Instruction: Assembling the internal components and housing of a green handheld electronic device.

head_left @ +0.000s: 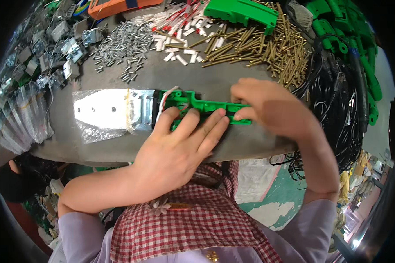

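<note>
In the head view, a person's left hand lies, fingers slightly apart, across a green plastic housing at the center of the frame, fingertips touching it. The right hand curls at the housing's right end; whether thumb and fingers clamp on it is hard to tell. A silvery plate in clear film adjoins the housing at center left. Brass rods lie at upper right, black cables below them.

Pale lilac elbow-length sleeves; red-and-white checked cloth apron, grey flower-shaped ornament; left hand, right hand bare.
</note>
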`<state>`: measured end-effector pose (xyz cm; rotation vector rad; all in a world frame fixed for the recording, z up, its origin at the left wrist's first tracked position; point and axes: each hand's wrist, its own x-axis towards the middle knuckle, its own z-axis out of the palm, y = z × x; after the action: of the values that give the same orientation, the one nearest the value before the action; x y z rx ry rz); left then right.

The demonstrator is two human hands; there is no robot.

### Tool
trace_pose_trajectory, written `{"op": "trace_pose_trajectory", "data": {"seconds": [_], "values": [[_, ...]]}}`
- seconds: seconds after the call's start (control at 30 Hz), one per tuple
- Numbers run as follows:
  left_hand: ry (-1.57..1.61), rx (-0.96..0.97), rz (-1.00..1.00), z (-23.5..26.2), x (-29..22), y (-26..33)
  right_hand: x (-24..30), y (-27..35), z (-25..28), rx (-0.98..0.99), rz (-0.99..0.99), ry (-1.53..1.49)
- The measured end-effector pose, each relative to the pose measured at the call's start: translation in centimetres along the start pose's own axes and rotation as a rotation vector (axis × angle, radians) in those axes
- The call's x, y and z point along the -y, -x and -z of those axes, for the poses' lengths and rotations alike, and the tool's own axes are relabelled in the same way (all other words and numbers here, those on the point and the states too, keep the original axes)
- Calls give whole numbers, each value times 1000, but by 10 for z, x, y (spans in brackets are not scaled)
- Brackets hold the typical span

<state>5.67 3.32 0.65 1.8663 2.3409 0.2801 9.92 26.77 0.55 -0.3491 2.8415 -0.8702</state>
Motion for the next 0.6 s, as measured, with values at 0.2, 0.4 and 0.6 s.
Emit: {"op": "trace_pose_trajectory", "data": {"seconds": [0.2, 0.4, 0.6], "values": [[171, -667, -99, -22, 13, 49, -3, -15, 8, 306, -278, -251], [137, -382, 209, -13, 5, 59, 3, -24, 14, 360, -296, -197], [224, -200, 244, 3, 10, 48, 14, -20, 18, 335, -292, -99]]}}
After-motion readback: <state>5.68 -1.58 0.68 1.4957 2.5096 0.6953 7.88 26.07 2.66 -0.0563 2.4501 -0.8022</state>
